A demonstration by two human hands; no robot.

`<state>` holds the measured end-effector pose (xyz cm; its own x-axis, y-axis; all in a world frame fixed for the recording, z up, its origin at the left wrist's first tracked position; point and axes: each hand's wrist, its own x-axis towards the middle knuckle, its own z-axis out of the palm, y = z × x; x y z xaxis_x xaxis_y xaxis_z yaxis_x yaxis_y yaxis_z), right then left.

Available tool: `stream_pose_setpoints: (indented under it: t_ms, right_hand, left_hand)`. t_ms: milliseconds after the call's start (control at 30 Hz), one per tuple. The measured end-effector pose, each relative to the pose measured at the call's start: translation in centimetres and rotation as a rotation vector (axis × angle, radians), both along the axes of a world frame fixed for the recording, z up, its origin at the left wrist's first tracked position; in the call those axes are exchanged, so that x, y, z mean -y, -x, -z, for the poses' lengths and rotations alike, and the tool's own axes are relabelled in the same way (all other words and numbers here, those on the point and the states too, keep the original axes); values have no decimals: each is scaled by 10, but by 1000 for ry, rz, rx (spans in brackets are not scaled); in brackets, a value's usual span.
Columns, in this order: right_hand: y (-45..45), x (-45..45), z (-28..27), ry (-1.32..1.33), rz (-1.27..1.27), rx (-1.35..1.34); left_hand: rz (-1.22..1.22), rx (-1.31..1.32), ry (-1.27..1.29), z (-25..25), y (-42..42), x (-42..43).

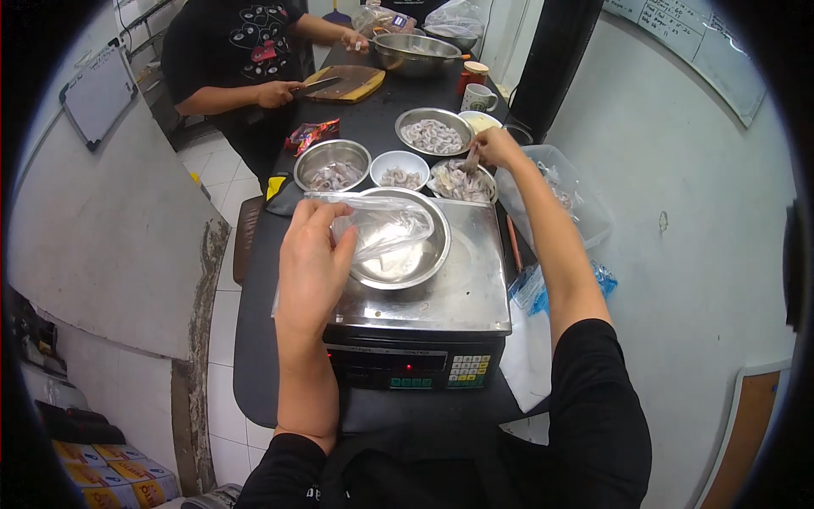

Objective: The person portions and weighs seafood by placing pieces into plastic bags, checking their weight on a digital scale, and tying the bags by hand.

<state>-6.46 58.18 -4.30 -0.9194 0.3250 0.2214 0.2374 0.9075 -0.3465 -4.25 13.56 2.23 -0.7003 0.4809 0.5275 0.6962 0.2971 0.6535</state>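
My left hand pinches a clear plastic bag over a steel bowl. That bowl rests on the metal platform of a digital scale. Beyond it, my right hand is closed on a greyish, slippery-looking seafood piece, above a bowl of similar pieces. Their exact kind is hard to make out. Nearby are a small white bowl, a steel bowl at left and a larger steel bowl behind, all holding pale seafood.
A translucent plastic tub stands by the right wall. Across the table a person holds a knife at a wooden cutting board. A large steel bowl, a mug and a red packet also occupy the table.
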Motion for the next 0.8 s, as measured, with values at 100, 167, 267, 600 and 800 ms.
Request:
stream_pose_setpoints:
  t_ms: [100, 167, 267, 600, 800]
  right_hand:
    - [-14, 11, -31, 177, 37, 13]
    - [-15, 7, -35, 255, 25, -8]
    - [-17, 6, -44, 367, -14, -36]
    - [-50, 44, -147, 534, -225, -29]
    - [-73, 118, -204, 546, -335, -79]
  left_hand:
    - [2, -35, 2, 0, -2, 0]
    - [-9, -1, 0, -1, -3, -2]
    - [-10, -13, 3, -1, -3, -1]
    - [-5, 19, -16, 3, -3, -5]
    - [44, 18, -70, 5, -4, -5]
